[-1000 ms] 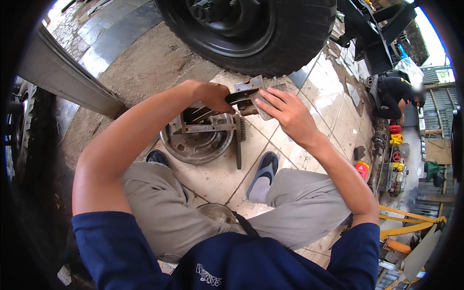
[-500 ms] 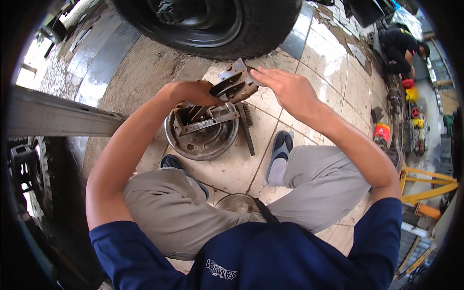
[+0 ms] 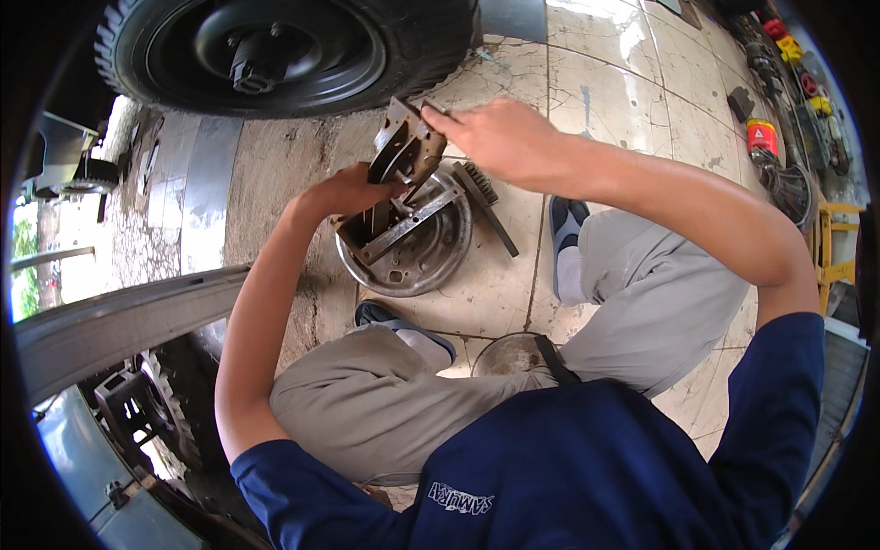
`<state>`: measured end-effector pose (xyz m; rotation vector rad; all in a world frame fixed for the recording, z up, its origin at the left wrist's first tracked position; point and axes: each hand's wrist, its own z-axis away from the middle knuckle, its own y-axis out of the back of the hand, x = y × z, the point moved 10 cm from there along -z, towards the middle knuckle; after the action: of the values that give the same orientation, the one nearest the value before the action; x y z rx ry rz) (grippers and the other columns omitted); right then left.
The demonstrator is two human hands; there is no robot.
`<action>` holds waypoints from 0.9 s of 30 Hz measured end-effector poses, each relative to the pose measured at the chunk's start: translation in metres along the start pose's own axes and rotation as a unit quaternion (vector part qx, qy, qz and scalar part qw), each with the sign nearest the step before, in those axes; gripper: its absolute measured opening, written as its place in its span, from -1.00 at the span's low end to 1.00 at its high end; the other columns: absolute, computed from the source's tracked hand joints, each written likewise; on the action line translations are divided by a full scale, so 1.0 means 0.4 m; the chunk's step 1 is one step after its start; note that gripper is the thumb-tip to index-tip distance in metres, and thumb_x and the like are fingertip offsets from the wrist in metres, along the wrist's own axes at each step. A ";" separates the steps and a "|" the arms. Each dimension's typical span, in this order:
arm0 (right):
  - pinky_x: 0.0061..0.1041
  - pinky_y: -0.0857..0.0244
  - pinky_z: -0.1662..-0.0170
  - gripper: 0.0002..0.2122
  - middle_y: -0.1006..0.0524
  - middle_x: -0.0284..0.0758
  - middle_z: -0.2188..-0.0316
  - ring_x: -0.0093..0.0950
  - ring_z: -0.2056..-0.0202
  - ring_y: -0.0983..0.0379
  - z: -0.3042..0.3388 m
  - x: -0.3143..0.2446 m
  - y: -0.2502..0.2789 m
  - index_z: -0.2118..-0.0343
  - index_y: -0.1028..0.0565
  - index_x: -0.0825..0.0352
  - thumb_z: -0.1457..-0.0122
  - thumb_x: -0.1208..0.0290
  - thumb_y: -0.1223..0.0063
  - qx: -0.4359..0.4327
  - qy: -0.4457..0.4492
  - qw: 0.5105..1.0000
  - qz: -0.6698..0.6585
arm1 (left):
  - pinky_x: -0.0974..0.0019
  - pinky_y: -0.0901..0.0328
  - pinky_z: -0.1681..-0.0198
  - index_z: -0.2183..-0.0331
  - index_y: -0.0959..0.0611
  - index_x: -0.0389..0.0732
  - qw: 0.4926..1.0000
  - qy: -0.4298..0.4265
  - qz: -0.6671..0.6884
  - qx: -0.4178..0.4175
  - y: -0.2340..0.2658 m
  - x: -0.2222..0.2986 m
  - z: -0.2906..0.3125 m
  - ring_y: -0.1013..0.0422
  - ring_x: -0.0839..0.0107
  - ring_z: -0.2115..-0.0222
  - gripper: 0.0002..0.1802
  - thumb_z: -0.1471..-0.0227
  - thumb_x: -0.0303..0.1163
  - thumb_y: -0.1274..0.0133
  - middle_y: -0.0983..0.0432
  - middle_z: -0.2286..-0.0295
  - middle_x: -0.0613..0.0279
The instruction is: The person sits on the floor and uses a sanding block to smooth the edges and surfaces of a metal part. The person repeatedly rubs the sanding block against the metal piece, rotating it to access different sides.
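Pale tiled floor point(image 3: 596, 73) spreads under the whole scene, with a large black wheel point(image 3: 266, 57) standing on it at the upper left. A long grey metal beam point(image 3: 137, 316) comes in from the left edge. The person, in a dark blue shirt point(image 3: 596, 458) and grey trousers point(image 3: 655, 293), is bent over the work with knees apart; a sandal point(image 3: 568, 225) shows on the right foot.

Between the feet and the black wheel, a round metal rim point(image 3: 412, 266) lies on the floor. A metal frame with a flat bar point(image 3: 412, 226) sits across it. Above these, a rusty metal bracket point(image 3: 429, 158) is held tilted up; whether it touches the frame cannot be told. The left hand point(image 3: 353, 189) is closed around the bracket's lower left side — the thumb lies across it. The right hand point(image 3: 490, 136) sets its fingertips against the bracket's upper right edge; whether it grips anything there cannot be told.

A wire brush point(image 3: 484, 197) lies just beside the rim, bristles toward the upper right. Well apart, near the right edge, stand a red and yellow can point(image 3: 762, 139) and, next to it, a small dark block point(image 3: 740, 104).
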<state>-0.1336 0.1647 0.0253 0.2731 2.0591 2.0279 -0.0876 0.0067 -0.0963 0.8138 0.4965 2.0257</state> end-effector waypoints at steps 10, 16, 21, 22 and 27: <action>-0.21 -0.49 0.43 -0.44 -0.62 -0.05 0.51 -0.16 0.49 -0.61 -0.012 -0.028 0.024 -0.25 -0.29 0.60 -0.12 0.56 0.11 0.100 0.049 0.991 -0.076 | 0.12 -0.37 0.01 0.09 -0.72 -0.05 1.000 -0.004 0.015 0.013 -0.007 -0.038 -0.018 -0.57 0.16 0.10 -0.41 -0.11 0.23 -0.12 -0.68 0.20 0.09; -0.19 -0.51 0.24 -0.42 -0.64 -0.08 0.30 -0.16 0.33 -0.62 -0.020 -0.008 -0.021 -0.26 -0.33 0.49 -0.09 0.57 0.11 -0.122 -0.041 0.988 -0.081 | 0.09 -0.37 0.01 0.10 -0.73 -0.08 0.999 0.014 0.002 0.030 -0.009 -0.063 -0.011 -0.58 0.13 0.11 -0.39 -0.08 0.23 -0.14 -0.68 0.22 0.00; -0.19 -0.52 0.20 -0.39 -0.63 0.02 0.19 -0.09 0.29 -0.63 -0.006 0.031 -0.022 -0.29 -0.27 0.50 -0.07 0.59 0.14 -0.030 -0.008 0.995 -0.095 | 0.08 -0.38 0.02 0.07 -0.70 -0.15 0.999 -0.022 0.028 0.035 -0.006 -0.021 -0.010 -0.58 0.10 0.13 -0.36 -0.07 0.20 -0.15 -0.66 0.22 -0.08; -0.19 -0.52 0.19 -0.38 -0.63 0.03 0.17 -0.08 0.27 -0.62 -0.020 0.031 -0.033 -0.29 -0.27 0.49 -0.08 0.59 0.14 -0.051 -0.008 0.994 -0.098 | 0.07 -0.39 0.02 0.05 -0.68 -0.18 0.999 -0.024 0.026 0.037 -0.006 -0.027 -0.006 -0.58 0.08 0.13 -0.34 -0.07 0.20 -0.14 -0.66 0.21 -0.11; -0.17 -0.50 0.12 -0.40 -0.58 -0.01 0.02 -0.13 0.13 -0.60 -0.023 0.021 0.001 -0.29 -0.28 0.44 -0.10 0.62 0.18 0.002 0.014 0.994 -0.109 | 0.08 -0.39 0.01 0.00 -0.66 -0.14 0.996 -0.049 0.063 0.039 0.003 0.009 0.005 -0.57 0.05 0.08 -0.38 -0.08 0.14 -0.17 -0.64 0.16 -0.15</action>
<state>-0.1444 0.1587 0.0254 0.0197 2.0117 1.9061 -0.0884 0.0092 -0.0929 1.0085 0.4814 2.0812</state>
